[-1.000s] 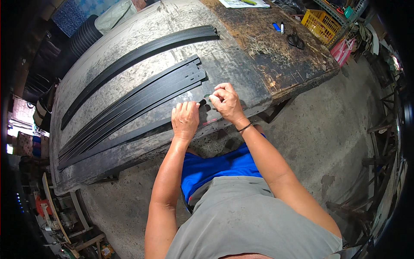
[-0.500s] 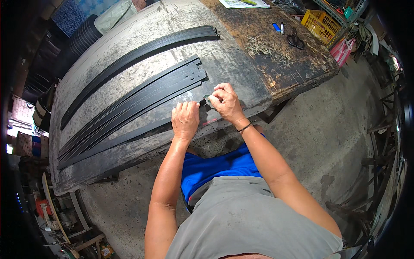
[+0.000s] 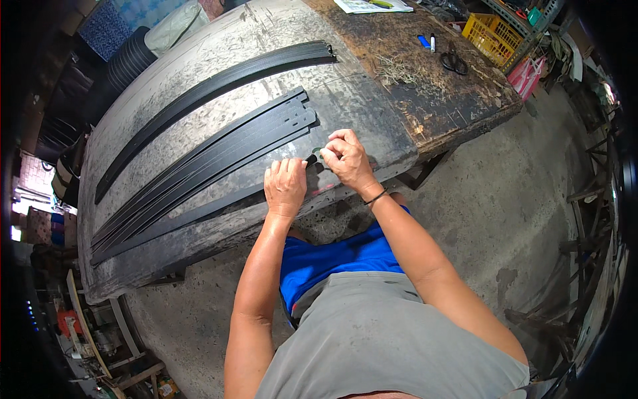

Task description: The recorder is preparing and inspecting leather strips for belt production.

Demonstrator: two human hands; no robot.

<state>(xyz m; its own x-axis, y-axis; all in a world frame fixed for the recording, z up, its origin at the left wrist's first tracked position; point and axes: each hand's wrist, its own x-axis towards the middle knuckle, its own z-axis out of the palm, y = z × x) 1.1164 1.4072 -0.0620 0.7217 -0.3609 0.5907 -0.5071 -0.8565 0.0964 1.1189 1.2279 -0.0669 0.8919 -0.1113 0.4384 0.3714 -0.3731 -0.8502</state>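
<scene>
Head view: a black strip (image 3: 219, 201) lies along the near edge of the workbench (image 3: 372, 120). The left hand (image 3: 286, 185) grips its right end; the right hand (image 3: 345, 163) pinches a tiny green thing (image 3: 317, 151) there. That end seems unfinished; fanned strips (image 3: 266, 126) behind lie untouched.

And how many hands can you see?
2: the left hand, holding the nearest black strip, and the right hand, by that strip's end.

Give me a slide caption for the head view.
Left hand holds a black strip; right hand close by.
</scene>
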